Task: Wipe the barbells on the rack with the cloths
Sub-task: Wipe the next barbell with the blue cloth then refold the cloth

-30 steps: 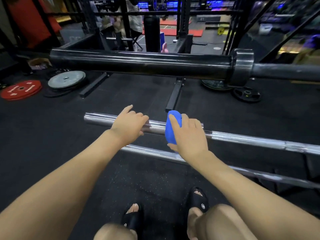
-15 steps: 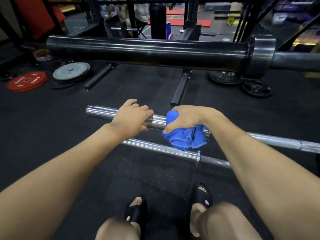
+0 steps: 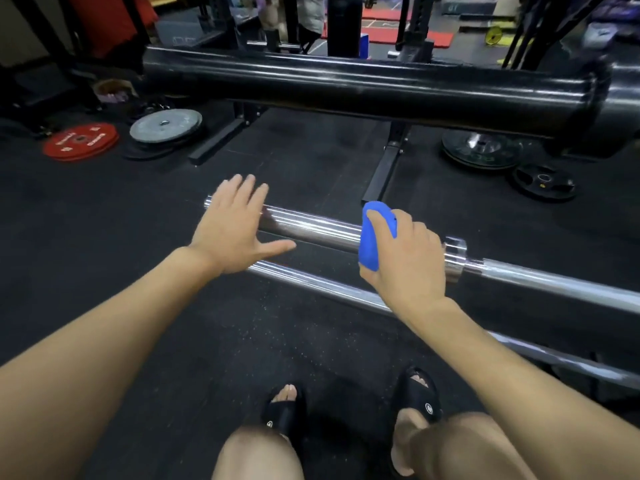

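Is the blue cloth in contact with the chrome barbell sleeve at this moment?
Touching. The head view shows the right hand gripping the blue cloth wrapped against the chrome barbell sleeve, no gap visible.

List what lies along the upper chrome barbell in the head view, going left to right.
Left hand with fingers spread over the bar's end → bare chrome sleeve → blue cloth → right hand holding the cloth → collar → thinner shaft.

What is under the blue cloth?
The blue cloth sits on a shiny silver barbell, near its collar. The right hand grips the cloth around the bar. The bit of bar beneath the cloth and hand is covered, so it cannot be seen.
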